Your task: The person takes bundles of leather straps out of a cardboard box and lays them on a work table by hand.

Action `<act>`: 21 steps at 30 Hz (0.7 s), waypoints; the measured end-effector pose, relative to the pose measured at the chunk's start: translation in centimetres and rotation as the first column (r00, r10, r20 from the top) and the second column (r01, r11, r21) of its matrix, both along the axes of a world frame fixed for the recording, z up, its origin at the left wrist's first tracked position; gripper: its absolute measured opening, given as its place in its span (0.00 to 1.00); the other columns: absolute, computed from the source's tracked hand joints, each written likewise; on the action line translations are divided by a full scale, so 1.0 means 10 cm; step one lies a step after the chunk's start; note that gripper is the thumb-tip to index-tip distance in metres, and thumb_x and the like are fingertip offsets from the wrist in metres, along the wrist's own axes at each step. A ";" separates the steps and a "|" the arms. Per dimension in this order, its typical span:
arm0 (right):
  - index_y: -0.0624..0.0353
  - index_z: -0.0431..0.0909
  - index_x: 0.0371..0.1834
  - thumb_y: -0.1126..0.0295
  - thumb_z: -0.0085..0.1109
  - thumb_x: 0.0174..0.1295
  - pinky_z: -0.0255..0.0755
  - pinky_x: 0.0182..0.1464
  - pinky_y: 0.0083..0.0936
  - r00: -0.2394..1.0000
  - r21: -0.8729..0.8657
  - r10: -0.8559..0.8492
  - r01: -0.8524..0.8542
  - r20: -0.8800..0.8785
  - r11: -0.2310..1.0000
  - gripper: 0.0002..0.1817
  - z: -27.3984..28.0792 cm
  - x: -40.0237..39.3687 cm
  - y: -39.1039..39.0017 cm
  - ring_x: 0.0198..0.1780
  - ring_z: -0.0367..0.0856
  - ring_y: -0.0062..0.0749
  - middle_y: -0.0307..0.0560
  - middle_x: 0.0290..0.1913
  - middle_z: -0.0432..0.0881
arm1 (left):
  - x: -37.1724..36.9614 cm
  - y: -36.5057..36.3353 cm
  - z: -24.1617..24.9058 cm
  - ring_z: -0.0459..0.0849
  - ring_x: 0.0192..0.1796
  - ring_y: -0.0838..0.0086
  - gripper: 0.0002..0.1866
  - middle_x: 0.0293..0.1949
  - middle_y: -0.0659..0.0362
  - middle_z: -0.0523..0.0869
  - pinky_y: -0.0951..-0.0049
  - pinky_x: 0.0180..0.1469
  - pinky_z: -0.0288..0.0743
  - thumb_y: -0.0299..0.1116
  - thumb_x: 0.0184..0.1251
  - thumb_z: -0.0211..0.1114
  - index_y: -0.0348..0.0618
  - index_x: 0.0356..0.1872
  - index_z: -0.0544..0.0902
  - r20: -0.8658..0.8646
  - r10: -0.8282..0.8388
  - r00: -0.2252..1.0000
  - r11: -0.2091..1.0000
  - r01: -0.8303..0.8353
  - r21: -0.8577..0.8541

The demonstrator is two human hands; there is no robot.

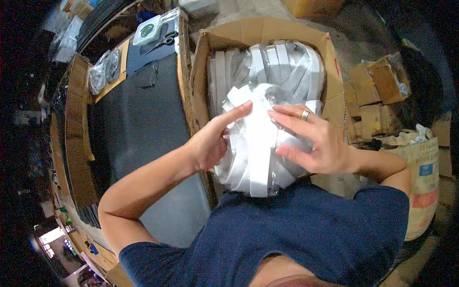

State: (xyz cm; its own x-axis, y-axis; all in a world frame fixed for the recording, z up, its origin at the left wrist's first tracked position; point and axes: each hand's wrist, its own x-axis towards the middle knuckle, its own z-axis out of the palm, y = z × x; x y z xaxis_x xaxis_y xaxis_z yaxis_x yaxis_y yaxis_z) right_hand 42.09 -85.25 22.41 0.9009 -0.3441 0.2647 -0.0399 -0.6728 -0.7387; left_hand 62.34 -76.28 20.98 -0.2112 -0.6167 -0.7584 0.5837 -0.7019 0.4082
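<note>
Cluttered workshop floor surrounds an open brown cardboard box of white plastic strips, just beyond both hands. The left hand and right hand (ring on one finger) press, fingers spread, around a clear-wrapped bundle of white strips between them, against the chest.
</note>
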 end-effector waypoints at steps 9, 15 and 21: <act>0.76 0.65 0.55 0.66 0.61 0.52 0.65 0.53 0.38 0.965 -0.105 0.190 -0.173 0.179 0.979 0.30 -0.13 -0.02 0.08 0.53 0.70 0.54 0.68 0.54 0.68 | -0.05 0.22 0.24 0.77 0.45 0.73 0.27 0.45 0.55 0.78 0.73 0.48 0.71 0.38 0.52 0.68 0.33 0.50 0.71 0.569 0.041 0.822 0.906 0.210 -0.367; 0.75 0.65 0.55 0.66 0.61 0.52 0.65 0.53 0.38 0.970 -0.148 0.150 -0.122 0.193 0.981 0.30 -0.14 0.04 0.07 0.52 0.70 0.53 0.67 0.54 0.68 | 0.00 0.16 -0.15 0.76 0.50 0.67 0.29 0.49 0.53 0.76 0.65 0.50 0.72 0.39 0.54 0.64 0.36 0.55 0.66 0.126 0.158 0.979 0.904 -0.092 -0.418; 0.70 0.68 0.55 0.65 0.62 0.51 0.63 0.54 0.37 0.984 -0.183 0.089 -0.060 0.155 0.981 0.29 -0.15 0.06 0.10 0.53 0.68 0.52 0.62 0.54 0.69 | -0.01 0.15 0.05 0.77 0.50 0.64 0.27 0.48 0.53 0.77 0.63 0.51 0.72 0.39 0.55 0.62 0.38 0.55 0.68 0.070 0.079 0.994 0.941 -0.051 -0.334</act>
